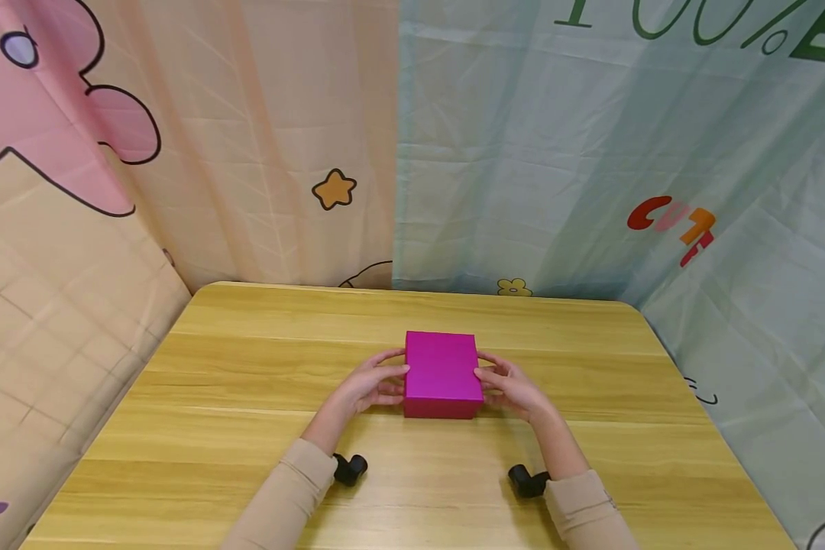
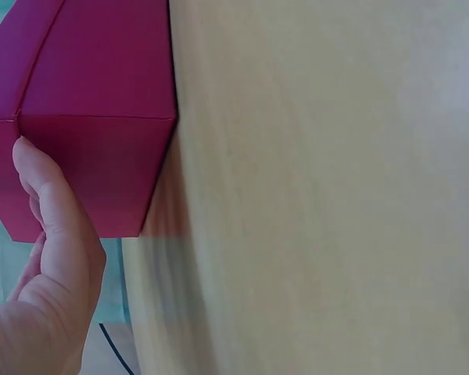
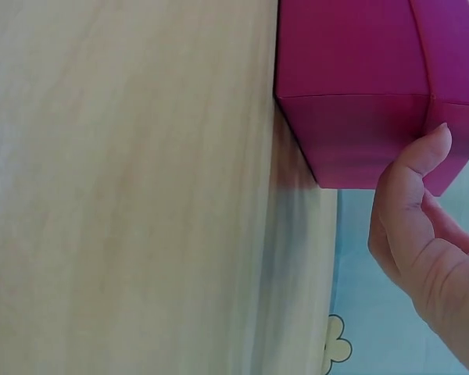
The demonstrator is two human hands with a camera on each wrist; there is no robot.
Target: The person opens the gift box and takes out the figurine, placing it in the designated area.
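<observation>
A shiny magenta box [image 1: 441, 368] sits on the wooden table, its plain top facing up. My left hand [image 1: 371, 384] holds its left side, with the thumb at the top edge and the other fingers spread along the side. From the opposite side my right hand [image 1: 514, 387] holds it in much the same way, thumb at the top edge. In the left wrist view the thumb [image 2: 41, 168] lies against the upper edge of the box [image 2: 98, 160]. The right wrist view shows the other thumb [image 3: 430, 152] bent against the box's upper edge.
The light wooden table [image 1: 247, 344] has rounded far corners. Patterned cloth curtains [image 1: 509, 153] hang behind it and along both sides. A small black device [image 1: 349, 469] is on the left wrist, and another black device [image 1: 528, 481] is on the right.
</observation>
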